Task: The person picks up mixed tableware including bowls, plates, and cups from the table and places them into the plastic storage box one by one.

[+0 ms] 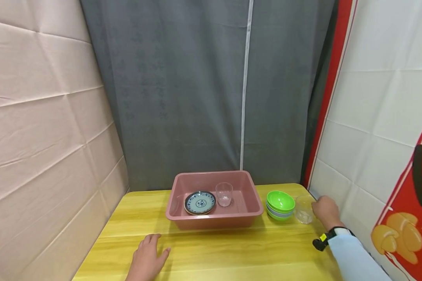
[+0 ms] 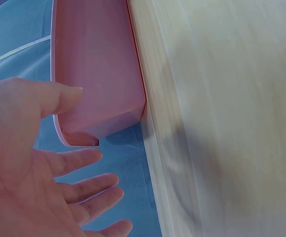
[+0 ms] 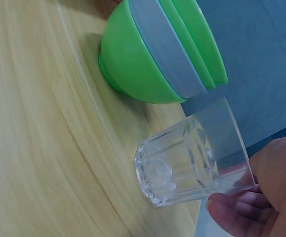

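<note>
My right hand [image 1: 326, 211] is at the right side of the table, pinching a clear drinking glass [image 3: 180, 165] near its rim between thumb and fingers. Close beside that glass stands a stack of green bowls [image 1: 280, 202] with a grey one among them. My left hand [image 1: 147, 255] holds nothing; its fingers are spread over the front left of the table. In the left wrist view the thumb overlaps the pink plastic tub [image 2: 101, 64]. Inside the tub are stacked blue-patterned plates [image 1: 200, 203] and a second clear glass [image 1: 224, 194].
The yellow wood-grain table [image 1: 211, 253] carries the tub at its back middle. A grey curtain [image 1: 183, 97] hangs behind. Pale cloth [image 1: 49, 136] borders the left side, and a white panel with red print [image 1: 365, 117] borders the right, close to my right arm.
</note>
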A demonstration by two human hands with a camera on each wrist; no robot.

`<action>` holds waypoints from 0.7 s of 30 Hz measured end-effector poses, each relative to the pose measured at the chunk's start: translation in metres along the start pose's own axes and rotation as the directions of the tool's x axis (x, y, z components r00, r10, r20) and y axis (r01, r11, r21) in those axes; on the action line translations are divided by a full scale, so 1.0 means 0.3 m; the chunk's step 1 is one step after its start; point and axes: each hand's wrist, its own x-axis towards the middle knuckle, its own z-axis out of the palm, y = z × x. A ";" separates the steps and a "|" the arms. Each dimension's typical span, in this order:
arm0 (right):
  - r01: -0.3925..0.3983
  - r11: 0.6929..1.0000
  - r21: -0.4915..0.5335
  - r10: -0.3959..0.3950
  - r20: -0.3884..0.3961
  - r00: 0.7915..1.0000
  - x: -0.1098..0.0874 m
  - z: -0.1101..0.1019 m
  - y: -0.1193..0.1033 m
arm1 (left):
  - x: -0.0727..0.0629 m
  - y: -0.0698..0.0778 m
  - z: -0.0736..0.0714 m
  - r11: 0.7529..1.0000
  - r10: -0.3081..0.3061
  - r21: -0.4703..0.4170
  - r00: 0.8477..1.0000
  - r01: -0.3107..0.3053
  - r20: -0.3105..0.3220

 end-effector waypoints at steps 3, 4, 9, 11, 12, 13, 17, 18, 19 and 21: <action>-0.009 1.000 0.006 0.009 0.010 1.000 -0.023 -0.020 -0.012 | 0.001 0.000 -0.004 1.000 -0.002 -0.011 1.000 0.002 -0.008; -0.009 1.000 0.004 0.009 0.011 1.000 -0.031 -0.028 -0.018 | 0.002 0.000 -0.006 1.000 -0.004 -0.018 1.000 0.004 -0.011; 0.022 1.000 -0.016 -0.022 -0.005 1.000 -0.075 -0.065 -0.037 | 0.014 0.002 -0.030 0.995 -0.027 -0.092 0.999 0.024 -0.032; 0.044 0.999 -0.017 -0.044 -0.020 0.999 -0.096 -0.077 -0.044 | 0.019 0.006 -0.045 0.991 -0.043 -0.127 0.998 0.038 -0.035; 0.050 0.999 -0.020 -0.051 -0.032 0.998 -0.106 -0.083 -0.050 | 0.020 0.008 -0.051 0.989 -0.049 -0.142 0.998 0.044 -0.038; 0.055 0.998 -0.020 -0.056 -0.040 0.998 -0.118 -0.089 -0.058 | 0.021 0.011 -0.057 0.987 -0.056 -0.155 0.998 0.049 -0.041; 0.069 0.997 -0.018 -0.070 -0.071 0.995 -0.176 -0.112 -0.104 | 0.020 0.022 -0.074 0.980 -0.076 -0.187 0.996 0.064 -0.053; 0.067 0.998 -0.014 -0.068 -0.072 0.995 -0.190 -0.118 -0.119 | 0.020 0.024 -0.077 0.979 -0.077 -0.193 0.995 0.064 -0.060; 0.081 0.997 -0.012 -0.081 -0.076 0.994 -0.205 -0.121 -0.131 | 0.019 0.025 -0.079 0.977 -0.079 -0.201 0.995 0.065 -0.066; 0.117 0.993 -0.001 -0.116 -0.079 0.990 -0.231 -0.121 -0.155 | 0.020 0.027 -0.082 0.972 -0.088 -0.224 0.994 0.071 -0.068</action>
